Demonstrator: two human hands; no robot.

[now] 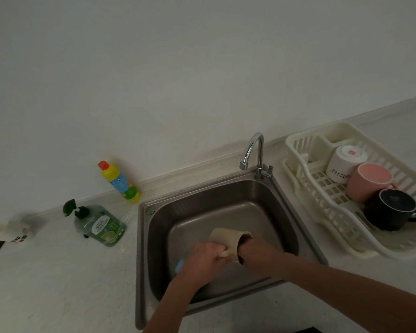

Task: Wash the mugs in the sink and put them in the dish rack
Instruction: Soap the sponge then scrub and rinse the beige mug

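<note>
A beige mug (226, 239) lies tilted on its side over the steel sink (202, 203), its mouth turned to the right. My left hand (205, 259) grips its handle. My right hand (256, 254) is at the mug's mouth with the fingers reaching inside, so they are hidden. A bit of blue (179, 265) shows under my left hand. In the cream dish rack (305, 179) on the right stand a white mug (344, 162) upside down, a pink mug (368, 181) and a black mug (392, 210).
The chrome tap (253, 152) stands at the sink's back right corner, no water visibly running. On the counter to the left are a green soap pump bottle (99, 224), a yellow cleaner bottle (119, 181) and a blurred white object (12, 233) at the far left edge.
</note>
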